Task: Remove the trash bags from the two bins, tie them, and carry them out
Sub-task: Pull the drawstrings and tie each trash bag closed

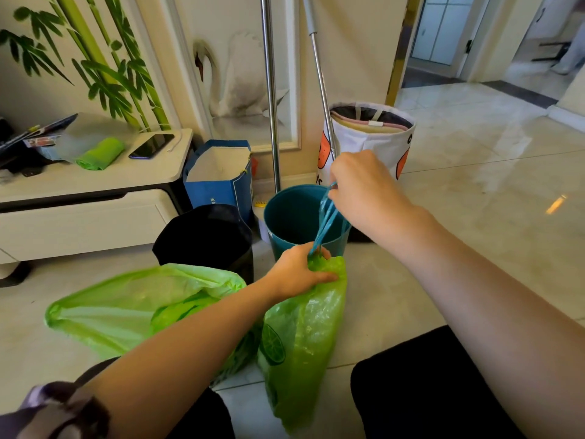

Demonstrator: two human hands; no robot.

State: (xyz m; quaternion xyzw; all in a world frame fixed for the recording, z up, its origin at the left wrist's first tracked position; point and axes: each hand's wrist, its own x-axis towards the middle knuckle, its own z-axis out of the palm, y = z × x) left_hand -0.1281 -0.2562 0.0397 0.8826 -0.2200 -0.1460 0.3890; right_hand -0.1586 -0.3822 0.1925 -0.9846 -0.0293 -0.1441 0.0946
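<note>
On the floor before the teal bin (297,217), her left hand (299,274) clamps the green trash bag's (300,337) gathered neck while right-hand fingers (364,182) pinch the blue drawstring (326,223); better to pull straight up, neck held firm.

right fingertips hidden, black bin (205,239) interior dark

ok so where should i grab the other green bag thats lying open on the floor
Gather the open rim of the green bag lying on the floor from above: it lies slack and wide open, mouth facing the black bin, so bunching the rim makes a neck to tie.
</note>
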